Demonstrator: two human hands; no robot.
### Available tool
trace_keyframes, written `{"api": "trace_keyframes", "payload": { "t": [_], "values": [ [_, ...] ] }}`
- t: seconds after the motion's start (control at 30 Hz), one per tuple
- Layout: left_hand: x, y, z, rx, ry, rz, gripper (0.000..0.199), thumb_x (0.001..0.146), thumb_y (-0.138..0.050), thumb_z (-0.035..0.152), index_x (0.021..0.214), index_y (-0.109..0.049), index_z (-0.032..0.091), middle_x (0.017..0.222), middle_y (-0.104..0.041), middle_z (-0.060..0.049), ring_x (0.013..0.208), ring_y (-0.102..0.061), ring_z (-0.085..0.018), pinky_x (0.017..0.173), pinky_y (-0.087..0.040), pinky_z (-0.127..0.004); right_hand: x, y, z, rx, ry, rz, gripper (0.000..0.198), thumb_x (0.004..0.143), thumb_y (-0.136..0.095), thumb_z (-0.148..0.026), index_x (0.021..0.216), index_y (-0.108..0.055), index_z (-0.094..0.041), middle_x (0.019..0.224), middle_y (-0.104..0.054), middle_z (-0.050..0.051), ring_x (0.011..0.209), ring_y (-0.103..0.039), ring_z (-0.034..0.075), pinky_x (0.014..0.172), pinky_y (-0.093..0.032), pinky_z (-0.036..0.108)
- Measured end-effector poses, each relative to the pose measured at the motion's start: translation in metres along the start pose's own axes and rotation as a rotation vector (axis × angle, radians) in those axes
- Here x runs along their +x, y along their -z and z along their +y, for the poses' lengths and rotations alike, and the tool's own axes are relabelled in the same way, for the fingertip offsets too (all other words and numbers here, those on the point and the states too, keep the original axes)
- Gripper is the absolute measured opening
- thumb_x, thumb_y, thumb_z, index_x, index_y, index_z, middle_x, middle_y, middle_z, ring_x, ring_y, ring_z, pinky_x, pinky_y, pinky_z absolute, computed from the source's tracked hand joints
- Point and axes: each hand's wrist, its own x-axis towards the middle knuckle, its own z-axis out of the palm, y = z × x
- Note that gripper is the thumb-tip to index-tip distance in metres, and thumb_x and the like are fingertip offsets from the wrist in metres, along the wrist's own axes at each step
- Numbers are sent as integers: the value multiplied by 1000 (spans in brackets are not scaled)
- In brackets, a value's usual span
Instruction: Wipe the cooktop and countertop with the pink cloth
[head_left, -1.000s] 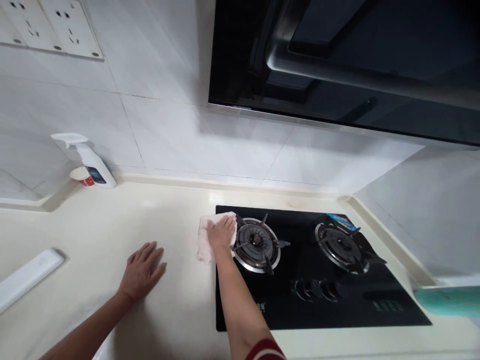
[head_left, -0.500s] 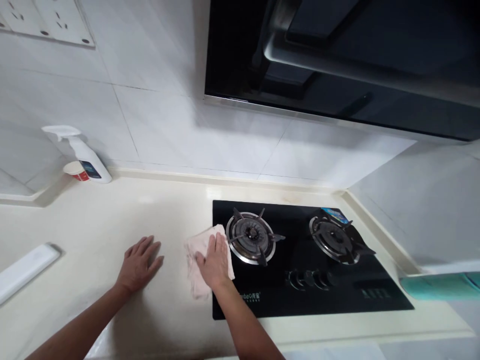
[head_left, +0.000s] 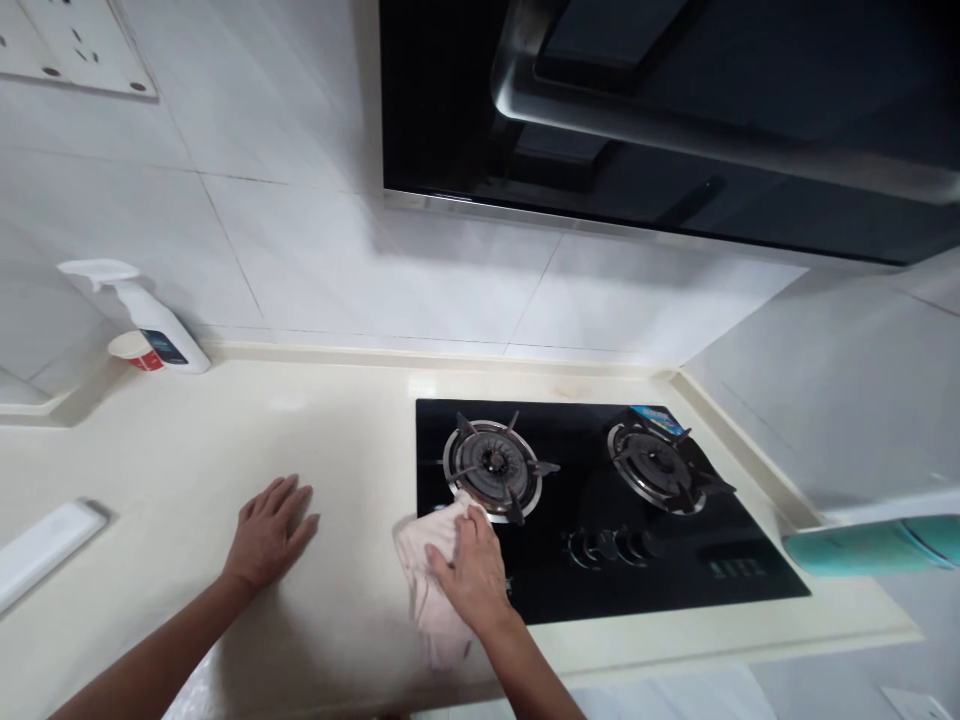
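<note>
A pale pink cloth (head_left: 435, 570) lies across the left edge of the black gas stove (head_left: 577, 590), partly on the countertop (head_left: 337, 440). My right hand (head_left: 474, 570) is on top of the cloth with its fingers bent over it, just in front of the left burner (head_left: 495, 465). Part of the cloth is hidden under the hand. My left hand (head_left: 270, 532) rests on the countertop to the left of the cloth, fingers spread, holding nothing.
A white spray bottle (head_left: 161, 320) leans in the back left corner beside a red-and-white cup (head_left: 139, 350). A long white object (head_left: 49, 550) lies at the left. The black range hood (head_left: 637, 130) overhangs the stove. A green cylindrical thing (head_left: 870, 548) is at the right.
My right hand has moved toward the front edge and a little right with the cloth, its fingers now more bent. The left hand stays in place on the countertop. The view has shifted slightly.
</note>
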Motion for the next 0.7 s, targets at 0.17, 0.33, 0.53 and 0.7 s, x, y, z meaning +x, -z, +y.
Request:
{"api": "trace_keyframes", "payload": {
  "t": [0.17,0.33,0.53,0.7],
  "values": [
    [2,-1,-2,32,-11,-2,50,96,-42,52,132,-62,23,150,-53,-13,141,-45,-31,111,-36,-50,14,-6,-16,-2,23,1,53,85,-62,-50,122,-62,-12,138,-55,22,137,-42,37,115,-36,55],
    [3,-1,-2,25,-5,-21,52,96,-40,52,133,-61,23,151,-52,-13,142,-43,-32,111,-36,-51,-8,0,8,34,80,-3,49,92,-55,-42,125,-60,-6,143,-52,22,142,-40,31,119,-35,48],
    [4,-1,-3,25,2,-19,51,96,-39,54,133,-60,25,151,-52,-13,143,-43,-31,111,-36,-51,-41,30,84,20,0,27,41,89,-55,-39,121,-62,-13,141,-56,18,139,-45,30,117,-38,48],
    [5,-1,-2,24,-3,-13,50,96,-39,52,132,-60,25,150,-54,-13,142,-44,-32,110,-37,-52,-27,49,130,51,-243,39,61,82,-51,-38,138,-51,-14,137,-59,16,134,-51,29,115,-40,47]
  ]
}}
